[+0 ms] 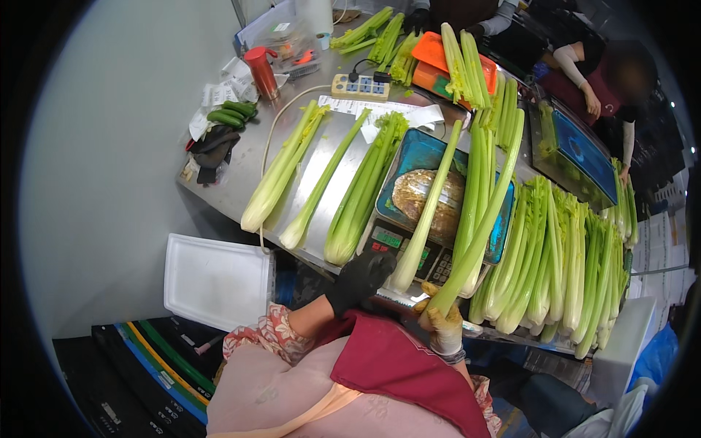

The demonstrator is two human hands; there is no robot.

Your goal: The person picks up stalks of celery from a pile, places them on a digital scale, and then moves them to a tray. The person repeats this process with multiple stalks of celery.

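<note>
My right hand, in a pale stained glove, grips the base of a long celery stalk that slants up over the right side of a digital scale. My left hand, in a black glove, is at the scale's front edge, its fingers partly hidden. Just right of it, a slimmer celery stalk lies across the blue weighing pan and a round, brown mottled object on the pan. More celery lies on the pan's right side, partly behind the held stalk.
Celery bunches lie left of the scale on the steel table; a dense row lies right. Behind are a power strip, red flask, cucumbers and orange scale. Two people work across the table.
</note>
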